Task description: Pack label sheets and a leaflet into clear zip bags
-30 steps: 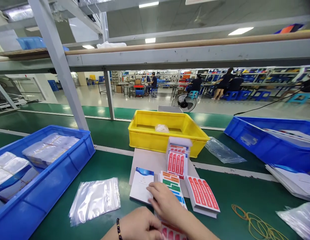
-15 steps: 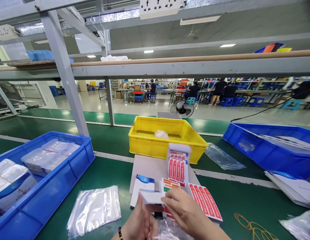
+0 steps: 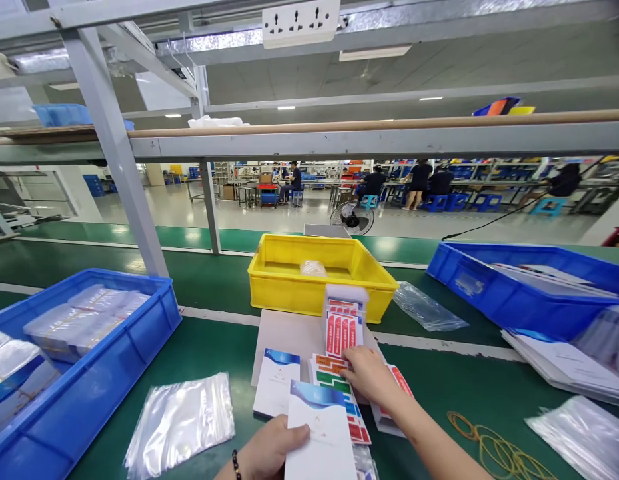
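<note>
My left hand [image 3: 274, 445], with a dark beaded bracelet, grips a white booklet [image 3: 319, 427] with a blue wave across its top, thumb on the cover. My right hand [image 3: 366, 373] has its fingers bent down at the edge of the label sheets, where red label sheets [image 3: 342, 333] meet a multicoloured label sheet [image 3: 329, 377]. Its fingertips are partly hidden. A similar booklet stack [image 3: 278, 373] lies left of the sheets. Another stack of red labels [image 3: 400, 381] shows behind my right forearm. Below the held booklet, clear plastic [image 3: 363, 460] is partly covered.
A yellow bin [image 3: 289, 290] stands ahead, holding a clear bag. Blue bins [image 3: 154, 313] [image 3: 482, 283] flank the work area. Plastic bags [image 3: 182, 420] lie left; rubber bands [image 3: 499, 450] and papers [image 3: 554, 367] lie right. A metal shelf beam [image 3: 339, 141] crosses above. Several people sit or stand far off.
My hands were together over a white folded piece. Now my left hand holds the booklet with its cover facing me, and my right hand has moved forward to the label sheets.
</note>
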Demonstrator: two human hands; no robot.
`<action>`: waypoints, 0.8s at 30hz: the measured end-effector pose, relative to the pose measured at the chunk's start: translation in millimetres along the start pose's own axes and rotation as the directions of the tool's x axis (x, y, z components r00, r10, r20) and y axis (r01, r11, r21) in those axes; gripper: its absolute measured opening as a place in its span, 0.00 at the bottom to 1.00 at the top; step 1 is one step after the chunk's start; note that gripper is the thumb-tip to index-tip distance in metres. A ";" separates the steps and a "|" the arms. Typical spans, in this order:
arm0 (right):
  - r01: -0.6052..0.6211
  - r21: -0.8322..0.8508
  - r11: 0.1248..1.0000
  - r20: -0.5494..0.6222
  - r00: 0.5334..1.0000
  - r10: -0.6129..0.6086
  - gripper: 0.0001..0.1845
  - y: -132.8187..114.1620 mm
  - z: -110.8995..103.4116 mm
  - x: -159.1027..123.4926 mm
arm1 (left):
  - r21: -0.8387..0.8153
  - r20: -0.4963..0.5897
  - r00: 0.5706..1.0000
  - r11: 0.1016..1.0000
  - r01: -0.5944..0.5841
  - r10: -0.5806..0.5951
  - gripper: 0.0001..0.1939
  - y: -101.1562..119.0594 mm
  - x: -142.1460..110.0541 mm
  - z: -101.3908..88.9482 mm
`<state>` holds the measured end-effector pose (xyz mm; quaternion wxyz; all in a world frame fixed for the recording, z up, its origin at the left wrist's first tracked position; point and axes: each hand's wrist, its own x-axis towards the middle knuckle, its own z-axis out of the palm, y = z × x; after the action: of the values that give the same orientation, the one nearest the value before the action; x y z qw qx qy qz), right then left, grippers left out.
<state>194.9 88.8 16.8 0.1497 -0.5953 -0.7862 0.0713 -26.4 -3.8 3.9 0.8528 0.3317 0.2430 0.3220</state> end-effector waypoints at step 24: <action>-0.212 0.680 0.702 0.096 0.975 0.201 0.13 -45.0 18.2 -51.7 | -0.087 -0.300 0.954 0.996 -0.004 -0.022 0.22 -10.2 12.9 5.2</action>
<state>160.7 27.9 4.8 0.3440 -0.5814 -0.6335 0.3772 -10.5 -2.7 -2.6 0.8209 0.2404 0.3574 0.3750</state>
